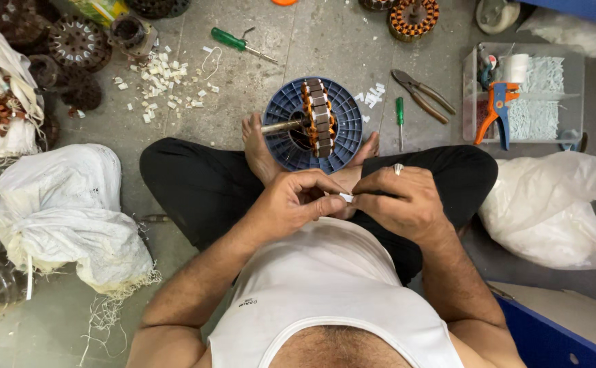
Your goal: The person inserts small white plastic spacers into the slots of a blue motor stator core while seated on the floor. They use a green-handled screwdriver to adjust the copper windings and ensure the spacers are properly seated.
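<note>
— Where's the white slip (346, 197)?

— Between your two hands, above your lap. Your left hand (291, 201) and right hand (399, 201) both have fingertips closed on it; it lies crosswise, and the blue wheel (285, 109) sits just ahead.

The spool (291, 116) is blue, and the stator (318, 117) on it has orange and grey stripes. The screwdrivers (228, 39) have green handles. The stripper (494, 109) is orange and blue. The sacks (66, 204) are white, the trousers (202, 184) black.

Blue plastic disc (281, 112) (ribbed, matt), rough grey concrete floor (325, 41), woven white sacks (66, 211)
</note>
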